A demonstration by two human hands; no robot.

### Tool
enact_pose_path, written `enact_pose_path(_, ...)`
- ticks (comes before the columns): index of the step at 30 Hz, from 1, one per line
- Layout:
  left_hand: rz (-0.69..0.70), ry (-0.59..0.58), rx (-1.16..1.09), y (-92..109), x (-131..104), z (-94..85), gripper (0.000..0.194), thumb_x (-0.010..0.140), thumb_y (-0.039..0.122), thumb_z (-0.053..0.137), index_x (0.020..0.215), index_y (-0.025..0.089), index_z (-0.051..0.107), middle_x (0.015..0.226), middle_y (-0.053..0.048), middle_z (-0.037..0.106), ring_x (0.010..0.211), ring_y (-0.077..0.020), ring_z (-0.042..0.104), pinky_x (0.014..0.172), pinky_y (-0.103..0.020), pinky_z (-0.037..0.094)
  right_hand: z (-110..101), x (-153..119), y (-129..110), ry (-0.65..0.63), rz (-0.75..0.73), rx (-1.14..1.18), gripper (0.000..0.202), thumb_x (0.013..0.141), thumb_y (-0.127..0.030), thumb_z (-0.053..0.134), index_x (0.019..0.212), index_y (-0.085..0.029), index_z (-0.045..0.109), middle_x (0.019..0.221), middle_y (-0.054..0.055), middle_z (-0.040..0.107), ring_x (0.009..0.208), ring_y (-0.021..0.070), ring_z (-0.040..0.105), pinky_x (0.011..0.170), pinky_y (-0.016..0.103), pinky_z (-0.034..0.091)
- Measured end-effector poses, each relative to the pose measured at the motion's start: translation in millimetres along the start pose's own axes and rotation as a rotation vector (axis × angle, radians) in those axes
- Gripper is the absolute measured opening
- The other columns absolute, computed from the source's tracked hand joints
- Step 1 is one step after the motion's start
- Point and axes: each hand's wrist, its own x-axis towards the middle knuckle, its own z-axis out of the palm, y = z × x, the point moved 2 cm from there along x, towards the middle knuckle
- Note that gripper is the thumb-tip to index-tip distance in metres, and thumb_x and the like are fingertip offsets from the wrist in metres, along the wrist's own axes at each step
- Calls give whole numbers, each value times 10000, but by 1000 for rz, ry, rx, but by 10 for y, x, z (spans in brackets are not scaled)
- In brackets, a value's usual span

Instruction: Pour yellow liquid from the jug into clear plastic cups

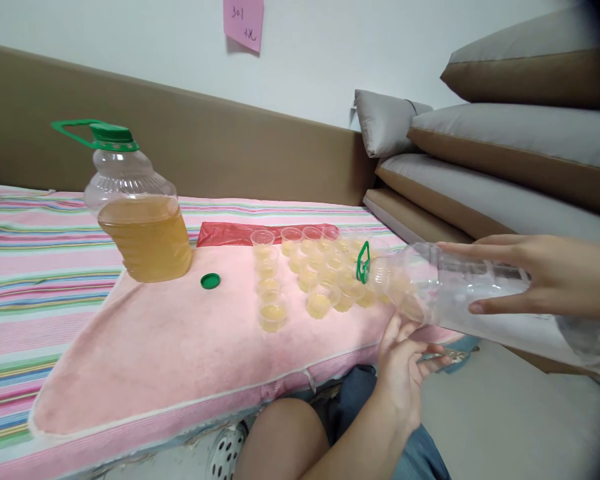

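Observation:
A large clear bottle (455,287) with a green ring at its neck lies tilted nearly sideways, its mouth toward several small plastic cups (273,313) of pale yellow liquid. My right hand (545,273) is wrapped round the bottle's body, fingers spread along it. Below the bottle's shoulder is my left hand (405,367), palm up, its fingers apart and the fingertips against the plastic. The bottle looks almost without liquid. At the left stands another big bottle (147,233), about half full of amber liquid, with a green cap and handle. A loose green cap (211,281) lies near it.
Under the cups is a pink cloth (180,353) on a striped sheet (20,267). A red plastic bag (230,233) lies behind the cups. Grey and brown cushions (520,133) are stacked at the right. A pink note (243,23) hangs on the wall.

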Motion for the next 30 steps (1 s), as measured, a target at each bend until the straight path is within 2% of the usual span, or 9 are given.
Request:
enact_pose_path(3, 10, 34, -6, -4, 17, -20, 551, 631, 119, 592, 1177, 188, 630, 1249, -84, 583, 684, -82, 606, 674, -248, 537, 79, -38, 39, -44, -7, 15, 875, 745, -720, 612, 1502, -453, 263, 1395, 33, 563, 1132, 315, 626, 939, 459, 511)
enact_pose_path(7, 7, 65, -14, -10, 21, -31, 601, 624, 111, 591, 1219, 191, 617, 1220, -84, 600, 663, -83, 598, 643, -241, 531, 105, -83, 47, -40, 4, 43, 898, 754, -716, 606, 1517, -450, 215, 1394, 37, 565, 1170, 325, 603, 966, 476, 499)
enact_pose_path(11, 62, 136, 3, -27, -9, -30, 673, 630, 112, 584, 1298, 196, 582, 1233, -91, 599, 629, -76, 593, 626, -237, 530, 55, -106, 24, -52, 14, 54, 900, 745, -703, 622, 1516, -434, 244, 1416, 42, 559, 1194, 344, 593, 978, 481, 505)
enact_pose_path(16, 98, 211, 35, -70, -24, -40, 691, 603, 125, 595, 1290, 198, 602, 1215, -85, 604, 593, -72, 583, 601, -243, 530, -6, -94, -39, -5, -24, 80, 867, 745, -686, 634, 1501, -434, 290, 1424, 19, 561, 1219, 346, 579, 994, 469, 498)
enact_pose_path(22, 150, 234, 30, -53, -51, -60, 692, 608, 126, 592, 1297, 179, 585, 1199, -82, 610, 596, -67, 576, 587, -224, 507, -46, -9, -132, -37, -63, 81, 853, 749, -694, 623, 1496, -432, 303, 1430, 4, 549, 1209, 321, 586, 995, 454, 498)
enact_pose_path(27, 185, 285, 46, -36, -123, -42, 623, 660, 130, 605, 1279, 193, 587, 1192, -80, 613, 625, -74, 586, 607, -219, 504, -142, 85, -296, -62, -85, 65, 877, 737, -718, 607, 1497, -365, 348, 1429, 49, 545, 1186, 346, 597, 982, 476, 499)
enact_pose_path(30, 194, 319, 65, -62, -117, -59, 665, 662, 152, 622, 1320, 225, 552, 1286, -87, 573, 633, -84, 608, 594, -227, 505, -181, 136, -411, -72, -94, 46, 890, 725, -734, 592, 1492, -336, 376, 1388, 75, 581, 1138, 368, 625, 947, 493, 515)
